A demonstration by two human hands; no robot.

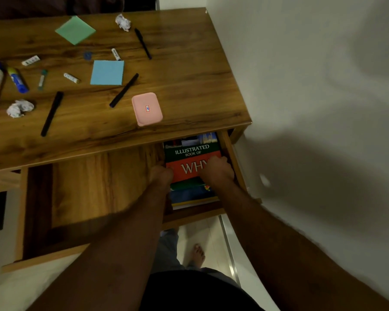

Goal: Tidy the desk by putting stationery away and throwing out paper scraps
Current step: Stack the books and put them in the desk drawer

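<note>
Gripping book (190,153) in drawer (230,151), left hand (161,176), right hand (217,170)

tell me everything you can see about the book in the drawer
The book lies flat, cover up, in the right end of the open drawer, its top tucked under the desk edge. The glossy cover has photos, a green band reading ILLUSTRATED BOOK OF, and a red band reading WH. The left hand touches its left edge; the right hand rests on the cover.
</note>
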